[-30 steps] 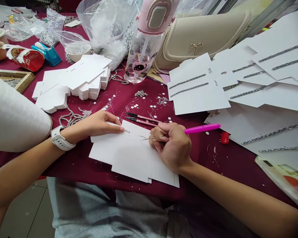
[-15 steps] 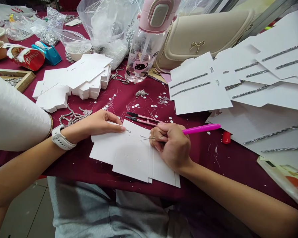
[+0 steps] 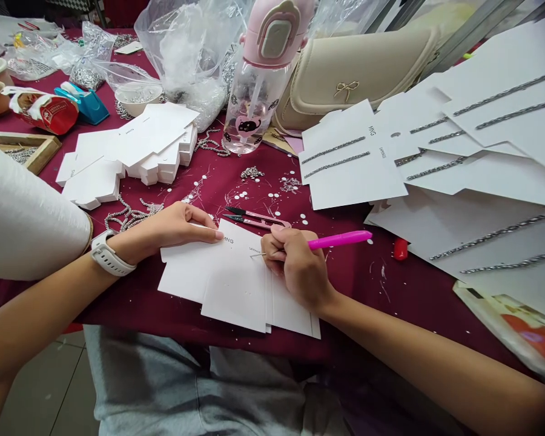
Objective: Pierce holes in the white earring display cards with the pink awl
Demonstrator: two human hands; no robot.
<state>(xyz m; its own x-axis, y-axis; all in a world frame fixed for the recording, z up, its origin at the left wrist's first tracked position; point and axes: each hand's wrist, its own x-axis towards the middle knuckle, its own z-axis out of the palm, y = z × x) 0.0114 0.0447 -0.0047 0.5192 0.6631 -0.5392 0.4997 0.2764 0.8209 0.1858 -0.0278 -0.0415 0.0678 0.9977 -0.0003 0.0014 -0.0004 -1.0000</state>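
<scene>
My left hand [image 3: 181,230] pinches the upper left edge of a white printed card [image 3: 236,290] between thumb and fingers. That card lies on top of other white cards [image 3: 295,309], and small holes show in its lower half. My right hand [image 3: 302,266] is wrapped around an awl with a bright pink handle [image 3: 343,239]. The awl's thin metal point reaches over the card, just below the small printed word; whether it touches cannot be told. Just behind the card lies a pair of pink thread snips [image 3: 257,219] with dark blades.
Stacked white cards [image 3: 138,142] stand at the back left, beside a large white roll [image 3: 27,212]. A clear bottle with pink lid [image 3: 249,103] and a beige bag [image 3: 358,75] are behind. Cards with silver chains [image 3: 340,175] overlap at right. Chain bits and white dots litter the cloth.
The whole view has shifted slightly, moving most things a little left. Both hands keep their grips, and the awl's point stays near the small print on the card.
</scene>
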